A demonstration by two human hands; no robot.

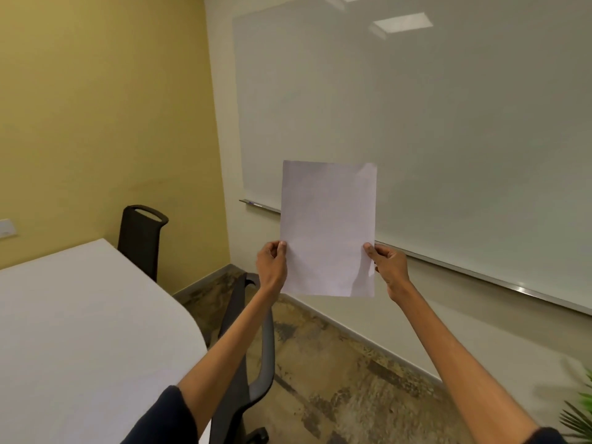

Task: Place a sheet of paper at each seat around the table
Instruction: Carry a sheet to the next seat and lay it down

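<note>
I hold a blank white sheet of paper (328, 225) upright in front of me, at arm's length, against the whiteboard wall. My left hand (271, 265) pinches its lower left edge. My right hand (389, 267) pinches its lower right edge. The white table (80, 315) lies to my lower left; no paper shows on the part in view. One dark chair (142, 238) stands at the table's far end, and a second grey chair (246, 357) stands at the table's right side, under my left arm.
A large whiteboard (432, 123) with a marker tray fills the right wall. A yellow wall is at the left. Mottled floor runs between the table and the whiteboard wall. Green plant leaves (579, 415) poke in at the bottom right.
</note>
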